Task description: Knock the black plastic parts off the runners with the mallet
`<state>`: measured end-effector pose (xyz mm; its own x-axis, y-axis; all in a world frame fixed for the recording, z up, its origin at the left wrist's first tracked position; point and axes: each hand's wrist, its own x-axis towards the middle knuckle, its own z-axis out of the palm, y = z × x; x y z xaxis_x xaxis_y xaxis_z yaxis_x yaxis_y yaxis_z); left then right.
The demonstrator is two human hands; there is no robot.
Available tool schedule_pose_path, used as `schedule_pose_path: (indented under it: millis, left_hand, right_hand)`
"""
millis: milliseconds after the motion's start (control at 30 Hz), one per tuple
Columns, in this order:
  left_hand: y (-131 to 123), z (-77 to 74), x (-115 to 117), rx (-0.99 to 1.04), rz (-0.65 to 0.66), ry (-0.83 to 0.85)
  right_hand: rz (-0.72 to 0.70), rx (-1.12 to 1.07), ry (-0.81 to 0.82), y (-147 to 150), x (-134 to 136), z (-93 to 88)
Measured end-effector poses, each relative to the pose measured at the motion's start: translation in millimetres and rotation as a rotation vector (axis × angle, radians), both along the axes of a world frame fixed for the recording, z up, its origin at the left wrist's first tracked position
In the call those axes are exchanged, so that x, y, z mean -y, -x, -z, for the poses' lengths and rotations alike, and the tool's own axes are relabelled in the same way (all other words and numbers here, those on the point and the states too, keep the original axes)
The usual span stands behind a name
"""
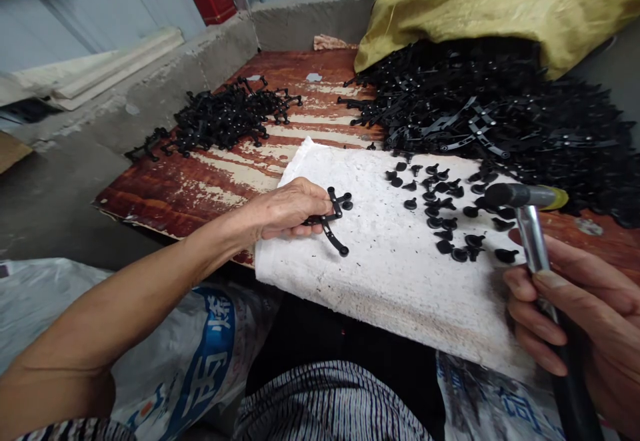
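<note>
My left hand [299, 207] is closed on a black jointed bracket [334, 217], whose crossed arms stick out past the fingers over a white cloth [360, 274]. Round knobs or holes mark the ends of its arms. One small black round piece [347, 205] shows right beside it. On the right, my right hand [575, 307] grips a hammer [535, 234] by its dark handle; the head is dark at one end and yellow at the other. Several small black caps with stems [445, 207] lie scattered on the cloth between the hands.
A large heap of black brackets [480, 107] spills from a yellow sack [475, 7] at the back right. Another pile of brackets [225, 117] lies on the worn red-brown board [290, 67] at left. A concrete ledge [200, 54] borders it. Printed plastic sacks [200, 354] lie below.
</note>
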<state>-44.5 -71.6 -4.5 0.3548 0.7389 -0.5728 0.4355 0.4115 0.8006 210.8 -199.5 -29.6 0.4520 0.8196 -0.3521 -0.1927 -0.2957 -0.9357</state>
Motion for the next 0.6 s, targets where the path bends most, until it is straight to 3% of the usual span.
schedule_pose_path:
  millis: [467,600]
  left_hand:
    - [-0.4,0.4,-3.8,-0.072,-0.01,-0.051]
    - [0.5,0.7,-5.5,-0.094,-0.015,-0.037]
  right_hand:
    - [-0.012,0.004,0.001,-1.0,1.8,2.0]
    - [-0.041,0.138,-0.007,0.1,6.2,3.2]
